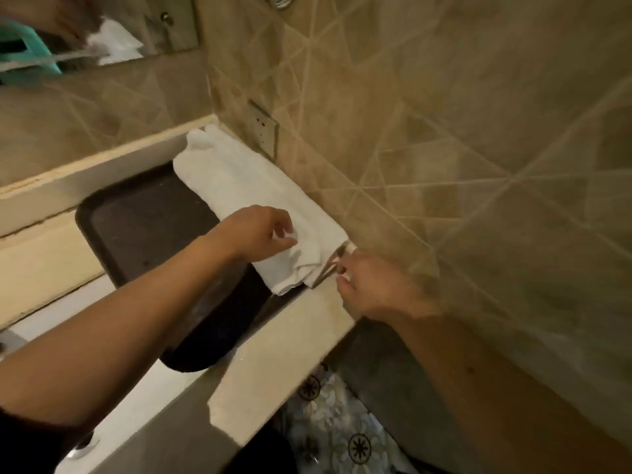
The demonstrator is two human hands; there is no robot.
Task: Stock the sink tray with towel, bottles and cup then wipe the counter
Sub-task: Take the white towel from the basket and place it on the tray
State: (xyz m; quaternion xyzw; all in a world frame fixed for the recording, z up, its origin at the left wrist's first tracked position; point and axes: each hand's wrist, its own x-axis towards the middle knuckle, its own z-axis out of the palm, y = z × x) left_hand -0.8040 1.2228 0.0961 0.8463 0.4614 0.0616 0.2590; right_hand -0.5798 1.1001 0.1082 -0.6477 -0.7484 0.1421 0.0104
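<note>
A folded white towel (246,200) lies along the right side of a dark brown tray (143,220), next to the tiled wall. My left hand (260,230) rests over the towel's near part, fingers curled and touching the cloth. My right hand (369,289) is at the towel's near corner on the counter's edge, fingertips pinched at the cloth. The view is tilted and blurred. No bottles or cup are in view.
The cream stone counter (284,336) ends at a corner near my right hand. A wall socket (263,130) sits just above the towel. A mirror (85,29) hangs at the upper left. The white sink basin (68,313) lies left, patterned floor (342,422) below.
</note>
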